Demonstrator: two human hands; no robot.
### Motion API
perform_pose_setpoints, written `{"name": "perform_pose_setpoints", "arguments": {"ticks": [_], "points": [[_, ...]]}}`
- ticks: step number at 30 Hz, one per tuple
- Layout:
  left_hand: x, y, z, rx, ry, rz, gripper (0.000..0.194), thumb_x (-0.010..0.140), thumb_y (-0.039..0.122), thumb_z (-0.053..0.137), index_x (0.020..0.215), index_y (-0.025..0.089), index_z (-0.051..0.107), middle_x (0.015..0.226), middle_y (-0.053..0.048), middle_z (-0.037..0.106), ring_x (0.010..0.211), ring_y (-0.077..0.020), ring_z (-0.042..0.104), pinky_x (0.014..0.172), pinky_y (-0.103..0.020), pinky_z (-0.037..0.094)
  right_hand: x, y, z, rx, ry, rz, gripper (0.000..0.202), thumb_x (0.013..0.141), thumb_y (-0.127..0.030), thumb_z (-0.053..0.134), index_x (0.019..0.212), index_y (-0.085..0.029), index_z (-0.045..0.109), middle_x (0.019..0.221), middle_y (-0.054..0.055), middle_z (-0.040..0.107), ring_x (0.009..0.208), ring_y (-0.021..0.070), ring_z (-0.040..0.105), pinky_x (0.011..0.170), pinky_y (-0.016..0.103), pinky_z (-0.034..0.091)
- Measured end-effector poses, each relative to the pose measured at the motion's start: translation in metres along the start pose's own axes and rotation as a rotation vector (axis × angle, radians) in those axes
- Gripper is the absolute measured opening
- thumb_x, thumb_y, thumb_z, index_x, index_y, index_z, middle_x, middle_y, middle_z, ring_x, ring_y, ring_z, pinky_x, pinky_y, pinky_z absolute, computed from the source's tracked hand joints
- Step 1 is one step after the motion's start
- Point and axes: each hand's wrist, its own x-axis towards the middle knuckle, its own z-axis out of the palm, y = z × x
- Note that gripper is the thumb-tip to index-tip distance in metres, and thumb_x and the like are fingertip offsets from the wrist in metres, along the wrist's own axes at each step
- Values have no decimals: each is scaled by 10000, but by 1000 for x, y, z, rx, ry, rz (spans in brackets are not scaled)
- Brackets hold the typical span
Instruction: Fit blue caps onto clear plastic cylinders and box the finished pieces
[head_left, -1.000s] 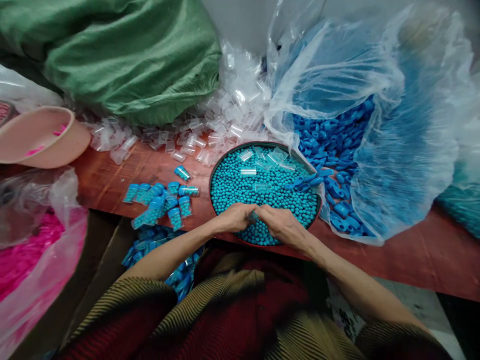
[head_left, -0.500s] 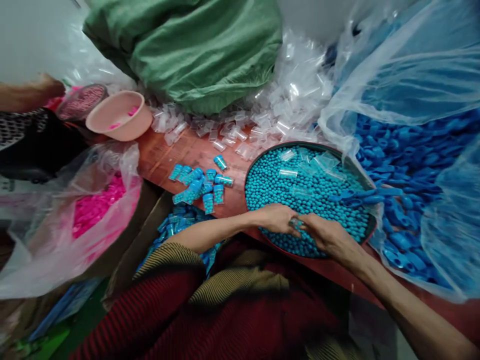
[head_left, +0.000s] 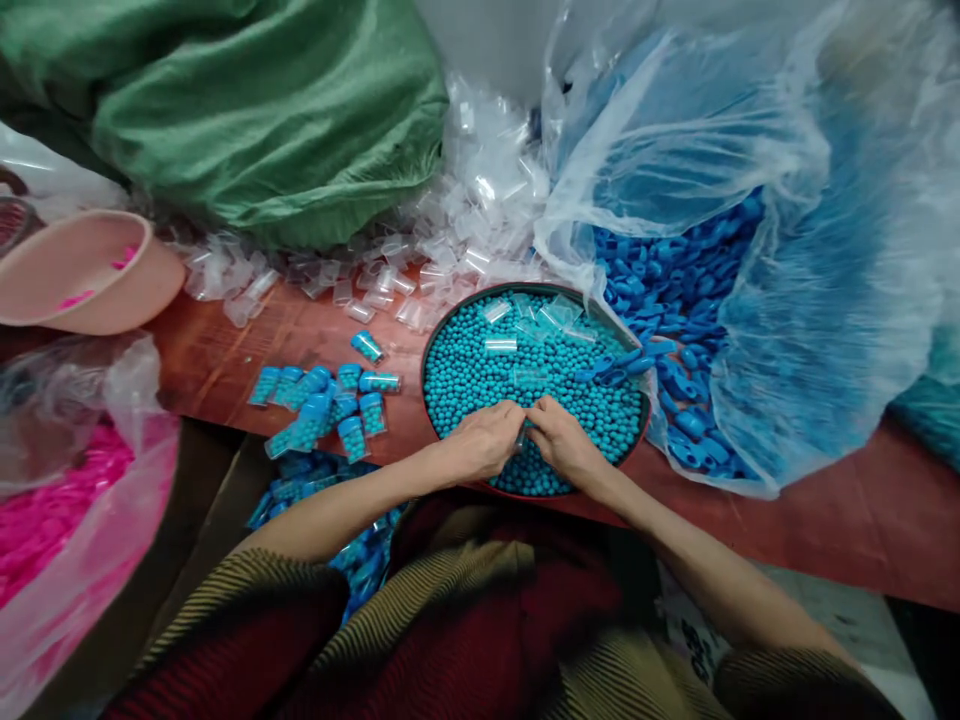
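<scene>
Left hand (head_left: 486,440) and right hand (head_left: 568,445) pinch what appears to be a clear tube (head_left: 520,438) above the near-side teal beads (head_left: 536,475); uneven fingertip pressure could drop it.

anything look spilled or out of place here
Blue plastic pieces trail from the open bag over the right rim of the round tray onto the turquoise beads, as if spilled. Several clear tubes lie loose there too. One filled tube sits apart from its cluster.
</scene>
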Motion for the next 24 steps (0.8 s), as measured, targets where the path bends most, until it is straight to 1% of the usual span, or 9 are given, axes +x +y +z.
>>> {"name": "perform_pose_setpoints", "arguments": {"ticks": [2, 5, 9, 11, 13, 16, 18, 21, 24], "points": [[0, 4, 13, 41, -20, -34, 283, 867, 175, 412, 1147, 138, 424, 1059, -114, 563, 980, -223, 542, 816, -363, 460, 2, 0, 6, 41, 2, 17, 204, 849, -120, 398, 828, -185, 591, 795, 48, 582, 758, 168, 544, 700, 286, 452], [1, 5, 27, 86, 16, -79, 415, 848, 151, 396, 1261, 133, 359, 1109, -130, 549, 1019, -251, 510, 835, -401, 439, 2, 5, 9, 51, -12, 32, 177, 846, -133, 420, 863, -181, 590, 817, 62, 622, 798, 185, 574, 744, 315, 461], [9, 6, 32, 11, 30, -233, 411, 822, 158, 410, 1229, 110, 380, 1052, -142, 568, 943, -256, 523, 782, -391, 445, -2, 2, 9, 120, 53, 126, 257, 865, -149, 399, 1072, -180, 549, 890, 66, 666, 820, 181, 629, 743, 304, 477], [13, 8, 32, 20, 31, -246, 378, 819, 161, 414, 1195, 120, 409, 1037, -139, 568, 931, -259, 522, 779, -392, 444, -3, -2, 5, 143, 36, 172, 321, 872, -139, 379, 1171, -170, 491, 875, 52, 682, 768, 165, 649, 708, 277, 479], [14, 11, 31, 76, 31, -228, 316, 818, 161, 412, 1129, 138, 458, 1032, -134, 561, 945, -270, 514, 791, -408, 440, 0, -6, -3, 56, 14, 204, 304, 885, -165, 390, 1170, -171, 496, 850, 45, 693, 750, 168, 659, 688, 265, 470], [13, 14, 30, 141, 44, -210, 225, 810, 163, 421, 1019, 136, 502, 1022, -142, 558, 961, -285, 512, 807, -434, 441, 15, -4, -20, -202, 113, 297, 288, 910, -295, 431, 1160, -180, 517, 924, 74, 697, 825, 207, 659, 682, 276, 453], [13, 14, 31, 165, 79, -179, 218, 803, 161, 434, 1007, 128, 500, 1108, -172, 543, 1047, -308, 495, 853, -464, 432, 30, 2, -28, -349, 150, 347, 351, 910, -362, 445, 1191, -158, 495, 1018, 114, 676, 883, 232, 643, 681, 288, 447], [15, 8, 33, 206, 173, -102, 262, 786, 149, 449, 1043, 115, 483, 1368, -225, 383, 1299, -366, 312, 987, -550, 339, 45, 13, -29, -455, 29, 246, 322, 902, -327, 464, 1154, -129, 505, 1055, 147, 642, 917, 239, 615, 700, 294, 441], [21, -1, 35, 195, 241, -34, 317, 751, 109, 453, 1066, 94, 469, 1478, -237, 226, 1398, -363, 135, 1052, -566, 268, 43, 20, -20, -424, -35, 57, 208, 893, -225, 461, 1071, -142, 531, 1011, 122, 631, 939, 222, 585, 757, 292, 431]]}}
